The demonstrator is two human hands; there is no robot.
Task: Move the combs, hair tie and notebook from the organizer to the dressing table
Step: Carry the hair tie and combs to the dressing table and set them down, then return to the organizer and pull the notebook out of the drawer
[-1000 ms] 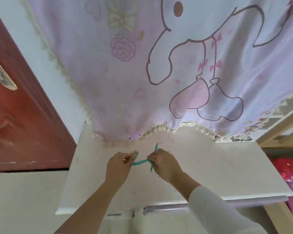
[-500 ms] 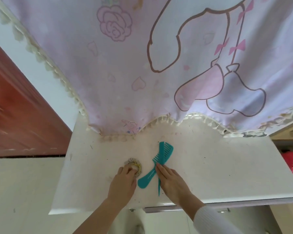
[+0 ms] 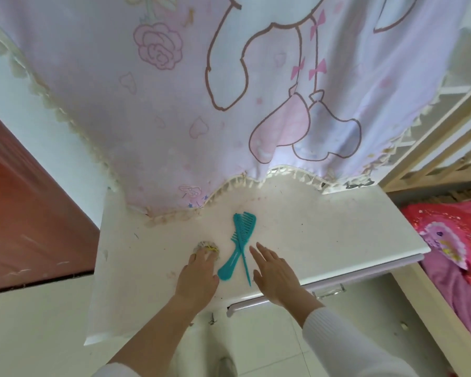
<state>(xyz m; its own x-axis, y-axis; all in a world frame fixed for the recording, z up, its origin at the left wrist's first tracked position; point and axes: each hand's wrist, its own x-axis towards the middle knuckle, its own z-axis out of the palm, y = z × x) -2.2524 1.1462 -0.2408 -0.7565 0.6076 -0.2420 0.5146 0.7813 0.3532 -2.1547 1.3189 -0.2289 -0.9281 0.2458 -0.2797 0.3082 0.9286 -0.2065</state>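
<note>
Two teal combs [image 3: 241, 240] lay crossed on the white dressing table [image 3: 337, 235]: wide-tooth comb [image 3: 237, 251] with rounded handle toward the near edge, tail comb [image 3: 242, 248] over it. Faint lettering on the wide-tooth handle, not legible. Beige hair tie [image 3: 207, 247] with yellow band just left of the combs, partly covered by the left hand [image 3: 197, 278], fingers flat on it, not closed around it. Right hand [image 3: 273, 273] spread open, empty, just right of the combs, apart from them. Pink cartoon-print cloth [image 3: 201, 104] with tasselled hem hung over the table's rear. Drawer handle [image 3: 259, 304] below the front edge. Wooden bed frame [image 3: 433, 137] and red bedding [image 3: 454, 232] at right; red-brown door [image 3: 25, 213] at left.
</note>
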